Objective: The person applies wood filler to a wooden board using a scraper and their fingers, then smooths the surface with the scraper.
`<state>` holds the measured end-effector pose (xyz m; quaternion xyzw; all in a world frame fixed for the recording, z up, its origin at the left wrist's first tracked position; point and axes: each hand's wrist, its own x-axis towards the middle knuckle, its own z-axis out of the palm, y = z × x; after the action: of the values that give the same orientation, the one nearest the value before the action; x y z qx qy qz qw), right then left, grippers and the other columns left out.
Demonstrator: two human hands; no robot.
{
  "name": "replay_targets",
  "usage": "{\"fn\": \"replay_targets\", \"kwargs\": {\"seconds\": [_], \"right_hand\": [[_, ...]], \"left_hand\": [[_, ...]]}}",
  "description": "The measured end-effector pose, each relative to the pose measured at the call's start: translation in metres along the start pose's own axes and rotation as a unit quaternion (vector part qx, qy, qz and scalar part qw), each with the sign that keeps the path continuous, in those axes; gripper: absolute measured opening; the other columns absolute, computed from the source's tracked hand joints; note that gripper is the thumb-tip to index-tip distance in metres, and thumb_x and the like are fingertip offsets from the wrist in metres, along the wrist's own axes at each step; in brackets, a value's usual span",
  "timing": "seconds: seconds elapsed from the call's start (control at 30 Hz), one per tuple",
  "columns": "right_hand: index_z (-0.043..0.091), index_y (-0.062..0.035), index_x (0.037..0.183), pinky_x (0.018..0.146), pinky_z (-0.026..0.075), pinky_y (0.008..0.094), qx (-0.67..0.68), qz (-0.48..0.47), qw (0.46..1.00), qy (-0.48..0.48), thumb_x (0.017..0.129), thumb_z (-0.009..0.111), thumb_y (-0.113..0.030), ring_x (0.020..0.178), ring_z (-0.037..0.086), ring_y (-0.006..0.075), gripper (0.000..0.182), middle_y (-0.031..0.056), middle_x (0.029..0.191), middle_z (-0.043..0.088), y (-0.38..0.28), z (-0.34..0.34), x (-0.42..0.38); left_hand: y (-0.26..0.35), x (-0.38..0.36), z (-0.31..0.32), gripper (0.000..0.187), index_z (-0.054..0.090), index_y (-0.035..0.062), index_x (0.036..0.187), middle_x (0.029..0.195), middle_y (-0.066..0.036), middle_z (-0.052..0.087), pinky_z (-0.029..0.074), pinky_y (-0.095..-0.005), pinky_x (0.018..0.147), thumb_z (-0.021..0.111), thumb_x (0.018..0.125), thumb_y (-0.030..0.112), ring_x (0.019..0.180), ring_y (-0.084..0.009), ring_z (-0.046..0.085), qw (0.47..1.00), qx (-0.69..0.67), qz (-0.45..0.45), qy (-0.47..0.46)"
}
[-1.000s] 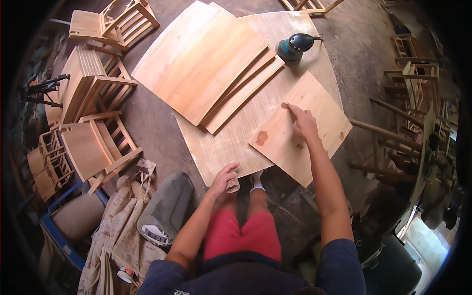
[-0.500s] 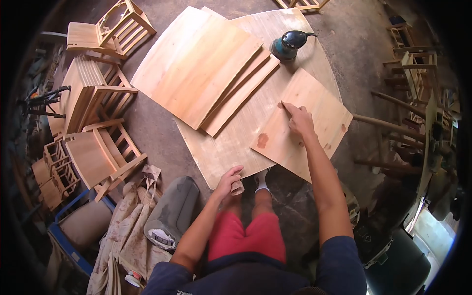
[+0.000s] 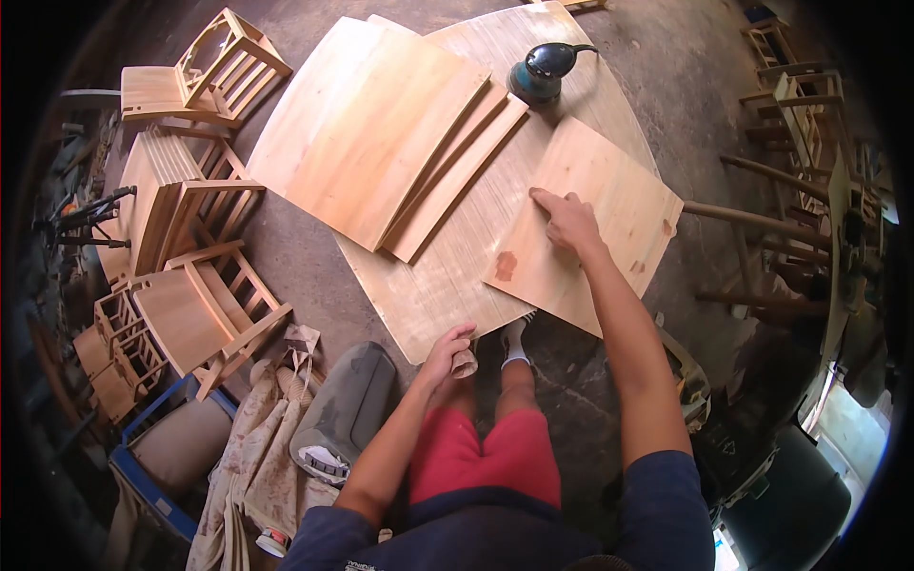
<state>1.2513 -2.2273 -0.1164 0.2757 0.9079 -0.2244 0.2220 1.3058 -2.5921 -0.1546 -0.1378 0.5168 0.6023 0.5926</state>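
Note:
My right hand (image 3: pixel 571 222) rests on a light wooden panel (image 3: pixel 609 181), its index finger stretched out to the panel's left edge and the other fingers curled. Reddish-brown patches (image 3: pixel 506 266) mark the panel near its left corner and right side. My left hand (image 3: pixel 446 356) is closed around a small beige rolled piece (image 3: pixel 464 364) beside the near edge of the large board (image 3: pixel 419 309). A stack of curved wooden panels (image 3: pixel 371 124) lies on that board to the left. The dark sander (image 3: pixel 538 76) stands behind the marked panel.
Wooden chairs (image 3: pixel 195 309) crowd the left side. Near my left arm are a grey rounded case (image 3: pixel 347 400), a patterned cloth (image 3: pixel 252 438) and a blue-framed seat (image 3: pixel 181 447). More wooden furniture (image 3: pixel 800 124) and a dark chair (image 3: pixel 790 504) stand at the right.
The view has shifted slightly. My right index finger has moved from the dark spot near the panel's upper left to its left edge. My left hand keeps its hold.

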Motion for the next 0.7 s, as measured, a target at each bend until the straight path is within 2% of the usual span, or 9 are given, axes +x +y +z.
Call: {"fn": "replay_targets", "kwargs": {"seconds": [0.1, 0.2, 0.27, 0.33, 0.4, 0.47, 0.57, 0.6, 0.7], "right_hand": [[0.063, -0.0275, 0.134, 0.095, 0.044, 0.0417, -0.062, -0.069, 0.992, -0.082, 0.086, 0.049, -0.006, 0.113, 0.059, 0.0278, 0.054, 0.0092, 0.125, 0.068, -0.006, -0.002, -0.031], [0.067, -0.0248, 0.130, 0.088, 0.048, 0.0413, 0.072, -0.049, 0.996, -0.025, 0.085, 0.050, -0.005, 0.103, 0.063, 0.0347, 0.052, 0.0185, 0.116, 0.069, 0.006, 0.002, -0.076], [0.069, -0.0118, 0.125, 0.081, 0.051, 0.0382, 0.261, -0.098, 0.960, 0.001, 0.085, 0.053, -0.006, 0.090, 0.068, 0.0345, 0.043, 0.0212, 0.100, 0.072, 0.045, 0.023, -0.106], [0.069, 0.0014, 0.119, 0.077, 0.053, 0.0349, 0.488, 0.073, 0.860, -0.132, 0.084, 0.057, -0.005, 0.082, 0.070, 0.0296, 0.038, 0.0166, 0.090, 0.073, 0.091, 0.033, -0.148], [0.070, 0.0079, 0.107, 0.079, 0.056, 0.0334, 0.648, 0.184, 0.737, -0.053, 0.081, 0.057, -0.003, 0.081, 0.071, 0.0243, 0.031, 0.0122, 0.089, 0.073, 0.136, 0.051, -0.189], [0.069, 0.0050, 0.100, 0.081, 0.057, 0.0383, 0.809, 0.252, 0.531, 0.004, 0.080, 0.058, -0.006, 0.083, 0.071, 0.0273, 0.026, 0.0133, 0.091, 0.073, 0.211, 0.105, -0.228], [0.067, 0.0023, 0.097, 0.084, 0.057, 0.0437, 0.859, 0.321, 0.384, 0.106, 0.081, 0.057, -0.010, 0.085, 0.070, 0.0300, 0.023, 0.0141, 0.093, 0.072, 0.243, 0.133, -0.258], [0.066, 0.0015, 0.099, 0.087, 0.055, 0.0473, 0.875, 0.299, 0.366, 0.103, 0.082, 0.057, -0.012, 0.088, 0.069, 0.0323, 0.024, 0.0150, 0.094, 0.072, 0.255, 0.147, -0.262], [0.066, 0.0012, 0.098, 0.087, 0.055, 0.0471, 0.896, 0.286, 0.328, 0.090, 0.082, 0.058, -0.013, 0.088, 0.069, 0.0323, 0.023, 0.0146, 0.093, 0.072, 0.267, 0.171, -0.254]], "left_hand": [[-0.002, 0.005, 0.005, 0.047, 0.050, -0.0018, 0.140, 0.100, -0.005, 0.063, 0.048, -0.0236, 0.074, 0.051, 0.095, 0.011, 0.081, -0.0106, 0.058, 1.000, -0.016, -0.018, -0.008], [0.003, 0.010, 0.013, 0.045, 0.049, -0.0013, 0.140, 0.082, -0.001, 0.057, 0.046, -0.0242, 0.059, 0.050, 0.096, 0.011, 0.065, -0.0093, 0.053, 0.999, -0.033, -0.029, 0.001], [0.008, 0.011, 0.019, 0.048, 0.049, -0.0009, 0.141, 0.097, -0.003, 0.055, 0.045, -0.0250, 0.068, 0.049, 0.095, 0.012, 0.076, -0.0107, 0.053, 0.998, -0.031, -0.042, 0.030], [0.020, 0.017, 0.028, 0.052, 0.049, -0.0004, 0.142, 0.128, -0.008, 0.055, 0.046, -0.0262, 0.087, 0.049, 0.093, 0.014, 0.101, -0.0135, 0.056, 0.997, -0.014, -0.045, 0.065], [0.031, 0.024, 0.038, 0.054, 0.048, -0.0004, 0.144, 0.140, -0.010, 0.054, 0.047, -0.0265, 0.092, 0.048, 0.092, 0.014, 0.108, -0.0144, 0.057, 0.995, 0.000, -0.021, 0.094], [0.038, 0.034, 0.040, 0.056, 0.046, -0.0014, 0.146, 0.147, -0.012, 0.049, 0.045, -0.0273, 0.098, 0.048, 0.092, 0.012, 0.117, -0.0166, 0.055, 0.994, 0.022, 0.002, 0.107], [0.041, 0.049, 0.048, 0.056, 0.045, -0.0028, 0.146, 0.149, -0.013, 0.047, 0.038, -0.0292, 0.108, 0.047, 0.092, 0.012, 0.129, -0.0201, 0.049, 0.993, 0.046, 0.031, 0.107], [0.034, 0.058, 0.043, 0.057, 0.044, -0.0038, 0.146, 0.151, -0.015, 0.045, 0.030, -0.0311, 0.115, 0.048, 0.092, 0.012, 0.140, -0.0233, 0.041, 0.991, 0.078, 0.065, 0.089], [0.030, 0.067, 0.050, 0.057, 0.044, -0.0042, 0.146, 0.153, -0.017, 0.042, 0.028, -0.0324, 0.117, 0.048, 0.092, 0.012, 0.143, -0.0252, 0.038, 0.988, 0.099, 0.074, 0.094]]}}
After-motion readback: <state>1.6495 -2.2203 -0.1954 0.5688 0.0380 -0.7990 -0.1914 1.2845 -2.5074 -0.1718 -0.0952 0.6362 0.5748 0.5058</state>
